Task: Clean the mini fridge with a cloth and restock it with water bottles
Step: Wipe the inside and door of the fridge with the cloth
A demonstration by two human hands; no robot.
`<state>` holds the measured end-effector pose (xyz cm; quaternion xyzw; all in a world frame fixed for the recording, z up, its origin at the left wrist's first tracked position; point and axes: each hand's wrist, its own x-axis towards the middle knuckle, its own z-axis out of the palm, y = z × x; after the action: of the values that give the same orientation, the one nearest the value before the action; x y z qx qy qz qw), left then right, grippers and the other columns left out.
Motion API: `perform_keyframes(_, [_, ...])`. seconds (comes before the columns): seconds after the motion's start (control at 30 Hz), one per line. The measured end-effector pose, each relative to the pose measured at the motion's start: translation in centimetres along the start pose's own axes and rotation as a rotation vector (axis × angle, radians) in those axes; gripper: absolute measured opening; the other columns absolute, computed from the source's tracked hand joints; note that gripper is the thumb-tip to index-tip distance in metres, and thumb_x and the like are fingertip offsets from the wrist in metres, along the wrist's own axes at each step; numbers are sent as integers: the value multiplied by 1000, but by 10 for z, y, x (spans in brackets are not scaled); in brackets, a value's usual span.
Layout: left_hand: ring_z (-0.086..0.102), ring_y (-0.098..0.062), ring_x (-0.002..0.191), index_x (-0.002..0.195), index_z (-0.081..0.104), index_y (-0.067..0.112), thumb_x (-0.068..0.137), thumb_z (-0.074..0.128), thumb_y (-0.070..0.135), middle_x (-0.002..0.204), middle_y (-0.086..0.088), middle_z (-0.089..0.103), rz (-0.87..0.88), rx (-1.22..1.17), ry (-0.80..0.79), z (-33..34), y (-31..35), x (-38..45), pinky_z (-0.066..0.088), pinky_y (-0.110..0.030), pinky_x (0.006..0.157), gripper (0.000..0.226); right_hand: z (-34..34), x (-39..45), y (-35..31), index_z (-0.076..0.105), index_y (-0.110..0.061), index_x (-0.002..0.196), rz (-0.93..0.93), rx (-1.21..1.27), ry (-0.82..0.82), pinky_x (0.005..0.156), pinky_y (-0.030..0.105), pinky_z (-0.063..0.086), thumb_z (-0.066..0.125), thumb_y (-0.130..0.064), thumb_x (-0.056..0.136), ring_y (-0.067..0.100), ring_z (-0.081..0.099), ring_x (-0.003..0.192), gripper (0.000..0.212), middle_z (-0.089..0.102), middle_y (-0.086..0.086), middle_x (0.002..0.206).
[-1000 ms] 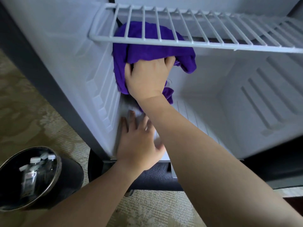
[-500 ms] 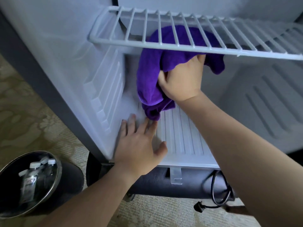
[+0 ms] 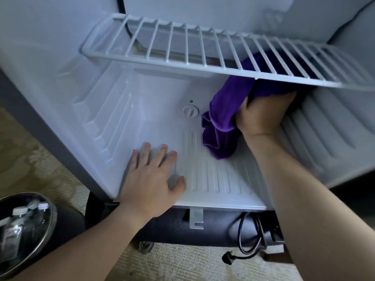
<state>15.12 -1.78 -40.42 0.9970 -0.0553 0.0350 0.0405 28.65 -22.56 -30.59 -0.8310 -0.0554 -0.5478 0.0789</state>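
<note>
- Mini fridge stands open; smooth white plastic inside w/ moulded ribs on both side walls and fine raised ridges along the floor.
- White wire shelf, thin parallel bars, spans the upper part; its front rail runs left-right, dipping to the right.
- Right hand is deep in the back right corner under the shelf, fingers curled round a bunched purple cloth. Fingertips are hidden behind the shelf rail.
- Cloth looks soft, plush, prob. microfibre. It hangs in loose folds, long axis slanting from upper right under the shelf down to lower left, its tail touching the ridged floor.
- Round white dial sits on the back wall just left of the cloth, small green dot above it.
- Left hand lies flat on the fridge floor near the front left, fingers straight and spread, holding nothing.
- Shiny metal bucket sits on patterned carpet at lower left, holding clear water bottles w/ white caps.
- Black power cord loops below the fridge front.
</note>
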Motion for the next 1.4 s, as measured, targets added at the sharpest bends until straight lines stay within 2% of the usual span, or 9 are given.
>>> perform_keyframes(0.13, [31, -40, 143, 142, 52, 24, 85, 35, 63, 153, -1, 46, 4, -14, 16, 2, 0, 0, 25, -58, 117, 72, -7, 2, -4, 69, 12, 88, 107, -10, -85, 83, 43, 42, 61, -17, 71, 50, 65, 75, 35, 68, 32, 84])
perform_keyframes(0.27, [29, -39, 145, 144, 51, 25, 85, 34, 63, 154, 0, 44, -10, -15, 12, 0, 1, -1, 23, -57, 119, 72, -15, 5, 0, 67, 15, 80, 96, 104, -122, 71, 56, 53, 64, -7, 74, 49, 64, 64, 23, 66, 33, 73])
perform_keyframes(0.4, [27, -37, 146, 145, 49, 26, 86, 32, 62, 155, 2, 42, -27, -35, -15, -3, 2, -1, 22, -55, 120, 71, -32, -4, 2, 61, 25, 94, 272, 360, -182, 84, 65, 46, 57, -8, 81, 60, 61, 87, 35, 61, 44, 92])
perform_keyframes(0.53, [10, -32, 152, 154, 32, 32, 88, 18, 63, 164, 6, 24, -40, -38, -90, -11, 3, -1, 10, -50, 124, 74, -56, -17, 5, 61, 2, 122, 360, 546, -282, 103, 53, 42, 52, -33, 84, 40, 56, 121, 52, 60, 25, 127])
perform_keyframes(0.7, [18, -31, 150, 155, 29, 25, 94, 15, 65, 164, 0, 25, -50, -64, -160, -34, 13, -1, 22, -44, 120, 74, -86, -14, 6, 65, -8, 85, 399, 628, -233, 80, 46, 51, 51, -30, 82, 26, 63, 88, 26, 68, 17, 90])
perform_keyframes(0.8, [56, -30, 126, 135, 60, 10, 97, 39, 48, 137, -6, 62, -35, -243, 184, -57, 31, -1, 51, -39, 96, 57, -104, -14, 0, 52, -21, 73, 451, 670, -207, 63, 34, 39, 51, -22, 83, 7, 48, 72, 10, 57, 2, 72])
perform_keyframes(0.9, [66, -26, 94, 114, 72, 6, 94, 48, 36, 104, -7, 74, 48, -336, 638, -92, 47, 1, 55, -34, 73, 43, -124, -23, -4, 51, -17, 67, 494, 684, -197, 58, 32, 34, 54, -18, 82, 1, 41, 64, 16, 51, -4, 68])
perform_keyframes(1.03, [65, -28, 92, 109, 73, 5, 98, 54, 24, 103, -7, 73, 289, -276, 998, -155, 59, 8, 51, -37, 83, 29, -148, -20, -9, 32, -35, 59, 512, 664, -180, 54, 22, 25, 57, -11, 79, -14, 46, 59, 40, 39, -18, 55])
perform_keyframes(1.4, [61, -32, 113, 126, 66, 8, 96, 56, 20, 127, -9, 66, 176, 25, 815, -177, 53, 32, 34, -39, 101, 34, -173, 65, -6, 32, -24, 58, 571, 653, -141, 49, 25, 30, 51, -13, 86, 3, 37, 48, 35, 38, -8, 53])
